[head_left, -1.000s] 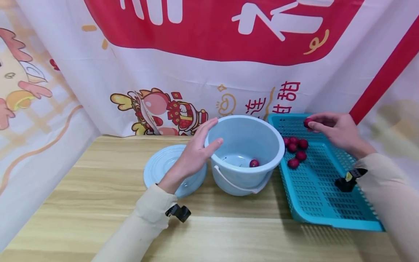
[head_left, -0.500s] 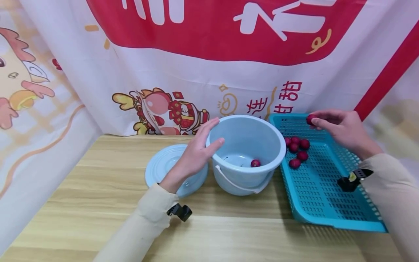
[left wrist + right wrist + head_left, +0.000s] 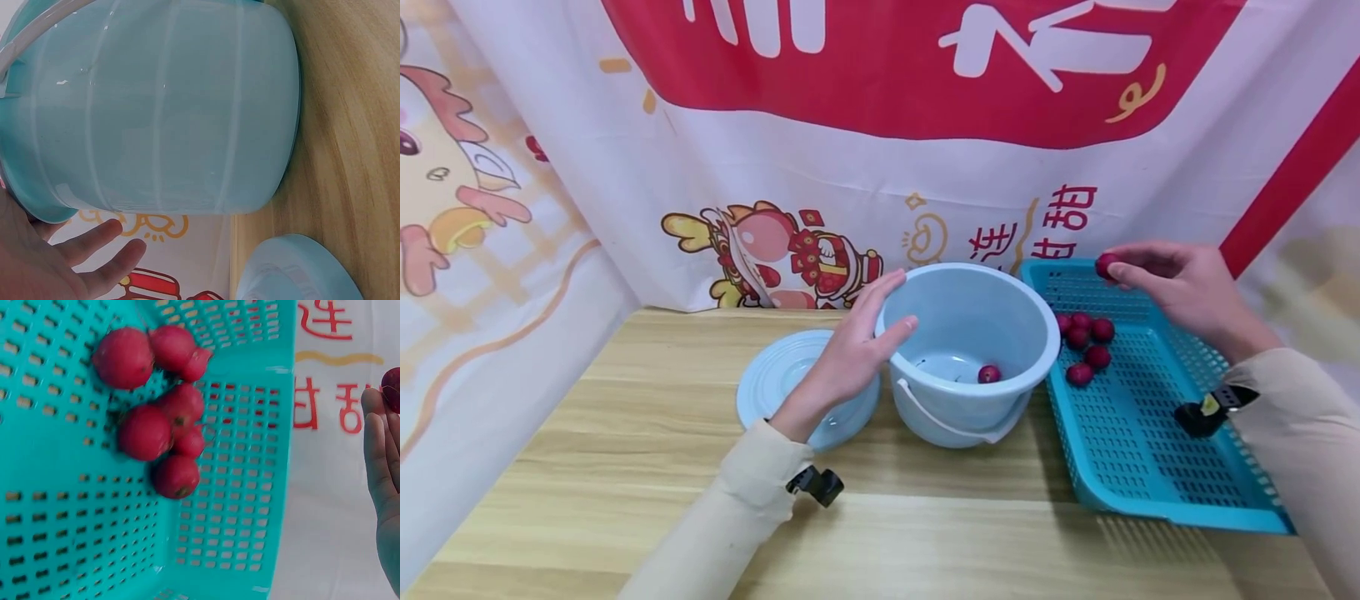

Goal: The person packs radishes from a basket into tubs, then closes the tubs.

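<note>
In the head view, my right hand (image 3: 1198,287) pinches a small red radish (image 3: 1105,265) between thumb and fingertips, above the far end of a turquoise basket (image 3: 1127,500). Several more radishes (image 3: 1097,357) lie in a cluster against the basket's left side; thin roots show on some in the right wrist view. Left of the basket stands a light blue bucket (image 3: 958,417) with one radish (image 3: 989,374) on its bottom. At the bucket's left rim rests my left hand (image 3: 850,350); its fingers (image 3: 97,244) extend past the outside wall in the left wrist view, fairly straight.
A round blue lid (image 3: 775,383) lies on the wooden table (image 3: 887,542) left of the bucket, partly under my left forearm. The bucket's handle (image 3: 951,427) hangs down in front. Behind everything, a printed cloth (image 3: 820,167) closes off the table's back edge.
My right hand has risen slightly with the radish and edged left in the last half second. The left hand stays at the bucket rim. The head view has shifted slightly.
</note>
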`<state>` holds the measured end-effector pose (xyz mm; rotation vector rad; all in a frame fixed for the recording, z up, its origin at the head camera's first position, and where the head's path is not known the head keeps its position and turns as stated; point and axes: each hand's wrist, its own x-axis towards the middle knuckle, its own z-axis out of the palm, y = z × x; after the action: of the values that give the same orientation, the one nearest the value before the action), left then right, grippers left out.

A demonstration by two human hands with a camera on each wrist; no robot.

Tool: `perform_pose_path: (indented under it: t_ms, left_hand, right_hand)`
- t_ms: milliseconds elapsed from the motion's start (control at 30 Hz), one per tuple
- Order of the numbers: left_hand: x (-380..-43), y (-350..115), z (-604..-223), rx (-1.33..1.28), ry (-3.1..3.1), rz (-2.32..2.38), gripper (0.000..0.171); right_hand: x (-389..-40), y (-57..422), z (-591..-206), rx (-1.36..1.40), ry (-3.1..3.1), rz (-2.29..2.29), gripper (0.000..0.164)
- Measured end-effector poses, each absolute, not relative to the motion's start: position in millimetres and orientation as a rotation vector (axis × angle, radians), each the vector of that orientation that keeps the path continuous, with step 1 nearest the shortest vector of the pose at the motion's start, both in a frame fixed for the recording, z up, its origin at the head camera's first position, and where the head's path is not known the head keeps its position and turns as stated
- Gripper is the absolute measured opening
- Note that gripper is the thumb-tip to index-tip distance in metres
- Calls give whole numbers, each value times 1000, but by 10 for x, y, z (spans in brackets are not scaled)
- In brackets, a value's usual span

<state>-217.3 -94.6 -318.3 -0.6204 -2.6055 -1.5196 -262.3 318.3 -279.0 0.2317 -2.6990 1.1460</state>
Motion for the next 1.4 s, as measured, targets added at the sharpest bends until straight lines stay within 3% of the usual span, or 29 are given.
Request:
perform_pose_path:
  t_ms: [833, 1400]
  left_hand:
    - [-2171, -937, -3172, -631, -2599, -1480, 66]
    - [-2174, -943, -3185, -628, -2605, -1496, 66]
  right_hand:
    - [-2500, 1984, -2620, 675, -2604, 1202, 40]
    - [-2536, 1797, -2796, 858, -2583, 1052, 38]
